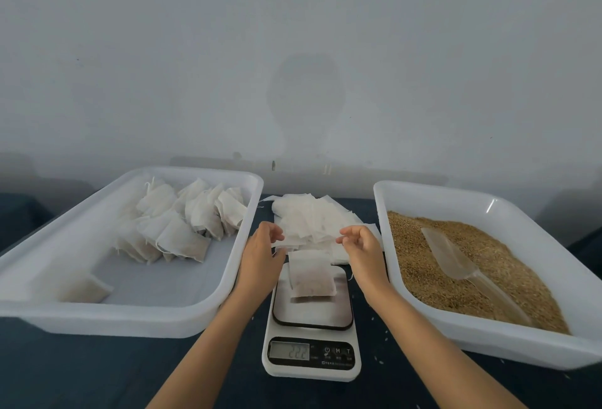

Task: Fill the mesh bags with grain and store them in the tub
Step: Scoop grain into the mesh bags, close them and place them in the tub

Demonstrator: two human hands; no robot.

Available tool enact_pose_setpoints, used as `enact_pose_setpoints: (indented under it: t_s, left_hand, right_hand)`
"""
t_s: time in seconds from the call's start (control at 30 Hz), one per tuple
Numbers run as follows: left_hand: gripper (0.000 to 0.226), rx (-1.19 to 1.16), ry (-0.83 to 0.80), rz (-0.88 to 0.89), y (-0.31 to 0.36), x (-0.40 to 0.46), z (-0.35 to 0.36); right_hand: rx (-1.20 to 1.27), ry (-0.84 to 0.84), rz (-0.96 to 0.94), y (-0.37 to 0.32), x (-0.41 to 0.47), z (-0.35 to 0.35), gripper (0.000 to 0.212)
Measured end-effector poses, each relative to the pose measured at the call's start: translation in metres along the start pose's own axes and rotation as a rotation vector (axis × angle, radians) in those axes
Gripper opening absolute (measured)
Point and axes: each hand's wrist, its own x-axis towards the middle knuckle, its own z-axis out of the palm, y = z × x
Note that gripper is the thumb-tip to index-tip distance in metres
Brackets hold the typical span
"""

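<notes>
One filled bag [312, 279] lies on the scale [311, 327] at the table's near edge, not yet stored. Just beyond, the left hand [262, 254] and right hand [361, 247] each pinch a side of an empty bag [309, 229] from the pile [321, 213]. Many filled bags [182, 223] sit in the left tub [136, 317]; grain [472, 265] and a scoop [456, 258] wait in the right tub [488, 337]. Plenty remains, I judge.

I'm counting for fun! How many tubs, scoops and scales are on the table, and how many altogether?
Tubs: 2, the storage tub and the grain tub
Scoops: 1, the scoop
Scales: 1, the scale
Total: 4
</notes>
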Motion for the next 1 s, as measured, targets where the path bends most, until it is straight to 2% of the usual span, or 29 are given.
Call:
enact_pose_setpoints:
  t_s: [0.23,0.43,0.57,0.67,0.73,0.87,1.0]
  left_hand:
    - [0.025,0.003,-0.008,-0.003,-0.002,0.001,0.003]
    - [0.024,0.021,-0.104,-0.069,-0.001,-0.002,0.009]
    - [0.049,0.13,-0.311,-0.179,0.002,0.0,0.016]
    - [0.056,0.224,-0.374,-0.197,0.006,-0.001,0.019]
    - [0.057,0.218,-0.364,-0.193,0.009,-0.001,0.02]
    - [0.05,0.122,-0.245,-0.128,0.02,0.0,0.016]
    - [0.018,0.093,-0.084,-0.015,0.039,0.003,0.0]
  right_hand:
    - [-0.017,-0.017,0.008,0.003,-0.001,0.003,0.017]
    - [-0.082,-0.059,0.06,0.011,0.0,0.008,0.012]
    - [-0.215,-0.145,0.106,0.016,0.002,0.011,0.012]
    - [-0.235,-0.191,0.122,0.016,0.001,0.014,0.017]
    - [-0.224,-0.198,0.102,0.013,-0.001,0.015,0.02]
    - [-0.132,-0.15,-0.024,-0.002,-0.005,0.014,0.024]
    - [-0.029,-0.129,-0.162,-0.036,-0.005,0.017,0.027]
